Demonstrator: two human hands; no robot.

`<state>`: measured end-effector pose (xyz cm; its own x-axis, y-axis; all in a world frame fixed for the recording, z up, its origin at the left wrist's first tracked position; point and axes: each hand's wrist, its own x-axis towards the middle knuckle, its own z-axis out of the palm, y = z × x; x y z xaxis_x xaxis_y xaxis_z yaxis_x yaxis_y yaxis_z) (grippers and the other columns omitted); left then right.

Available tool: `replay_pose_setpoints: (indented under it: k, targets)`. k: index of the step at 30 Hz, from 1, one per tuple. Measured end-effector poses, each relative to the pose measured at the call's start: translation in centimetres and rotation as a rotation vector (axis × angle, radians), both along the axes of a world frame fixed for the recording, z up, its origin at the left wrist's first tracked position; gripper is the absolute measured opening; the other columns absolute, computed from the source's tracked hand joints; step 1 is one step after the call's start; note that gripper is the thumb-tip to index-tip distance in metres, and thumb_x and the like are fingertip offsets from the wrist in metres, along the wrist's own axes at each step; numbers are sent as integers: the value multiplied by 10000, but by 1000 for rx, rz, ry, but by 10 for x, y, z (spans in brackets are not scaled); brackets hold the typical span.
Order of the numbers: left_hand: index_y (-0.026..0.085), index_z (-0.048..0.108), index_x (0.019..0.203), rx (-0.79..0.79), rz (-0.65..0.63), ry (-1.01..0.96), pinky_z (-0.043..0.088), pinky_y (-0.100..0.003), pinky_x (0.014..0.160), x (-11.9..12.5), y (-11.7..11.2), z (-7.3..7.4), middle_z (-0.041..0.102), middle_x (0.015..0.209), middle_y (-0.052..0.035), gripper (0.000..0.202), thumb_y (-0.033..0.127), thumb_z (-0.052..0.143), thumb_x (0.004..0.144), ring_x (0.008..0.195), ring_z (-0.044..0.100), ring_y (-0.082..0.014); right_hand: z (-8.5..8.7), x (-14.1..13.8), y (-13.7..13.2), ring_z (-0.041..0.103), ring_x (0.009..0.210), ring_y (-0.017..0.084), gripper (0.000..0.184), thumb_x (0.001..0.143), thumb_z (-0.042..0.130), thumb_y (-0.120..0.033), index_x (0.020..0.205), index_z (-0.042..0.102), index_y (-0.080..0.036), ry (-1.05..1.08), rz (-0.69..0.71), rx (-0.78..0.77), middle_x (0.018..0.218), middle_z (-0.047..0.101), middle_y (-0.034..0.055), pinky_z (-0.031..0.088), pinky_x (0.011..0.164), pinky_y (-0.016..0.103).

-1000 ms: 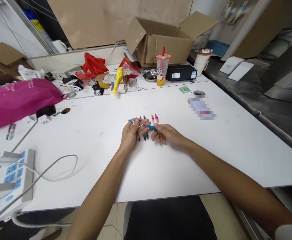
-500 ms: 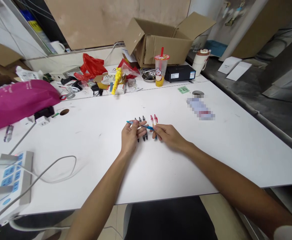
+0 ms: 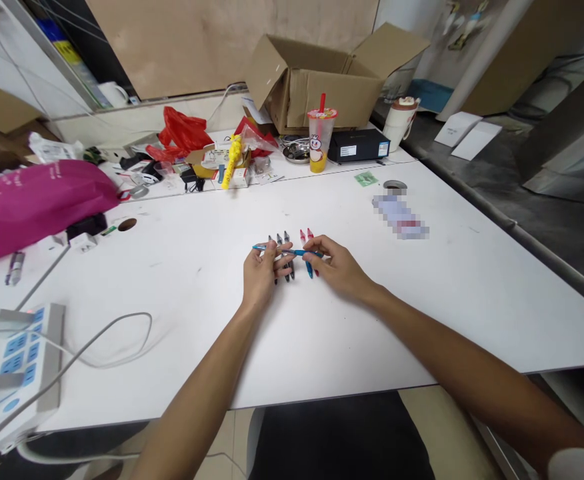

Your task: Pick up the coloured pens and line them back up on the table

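Note:
My left hand [image 3: 265,275] and my right hand [image 3: 339,268] meet over the middle of the white table [image 3: 422,300]. Between them they pinch a thin blue pen [image 3: 295,252] that lies crosswise, its tip pointing left. Under and just beyond the fingers several pens lie side by side: three dark ones [image 3: 278,240] on the left and two red ones [image 3: 306,234] on the right. The lower ends of these pens are hidden by my fingers.
A magenta bag [image 3: 37,203] lies at far left, a power strip [image 3: 15,353] with a grey cable [image 3: 117,340] at near left. At the back stand an open cardboard box [image 3: 322,77], a drink cup [image 3: 321,140], a black box [image 3: 361,145] and red bags [image 3: 185,130].
The blue pen has swung from a slant to nearly level. My right hand has shifted up and left, its fingers now closed on the pen's right end. The left hand has barely moved.

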<state>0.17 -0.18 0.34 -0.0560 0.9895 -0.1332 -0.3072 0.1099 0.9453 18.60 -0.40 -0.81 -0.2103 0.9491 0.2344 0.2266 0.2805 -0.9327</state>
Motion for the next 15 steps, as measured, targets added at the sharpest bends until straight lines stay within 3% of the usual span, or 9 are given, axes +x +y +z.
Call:
replay_pose_setpoints:
  k: [5, 9, 15]
  targets:
    - [169, 596, 999, -3, 2, -5, 595, -240, 581, 0, 0, 0, 764, 1183, -186, 394, 520, 736, 886, 863, 786, -213, -3, 0, 2, 660, 967, 218, 266, 951, 617, -404, 1161, 610, -240, 16, -41, 15, 1057, 700, 70, 536, 747, 354]
    - [169, 585, 970, -2, -7, -11, 612, -252, 600, -1, 2, -1, 778, 1128, -184, 371, 524, 683, 926, 841, 787, -211, 2, 0, 1, 631, 894, 192, 161, 905, 665, -338, 1037, 668, -246, -14, -72, 88, 1103, 673, 61, 487, 616, 303]
    - [188, 520, 908, -45, 47, -125, 626, -250, 672, -3, 6, -1, 796, 1010, -160, 312, 478, 587, 1001, 833, 793, -198, 10, 2, 0, 630, 924, 202, 147, 881, 704, -378, 960, 728, -256, 15, -68, 122, 1055, 665, 55, 485, 586, 296]
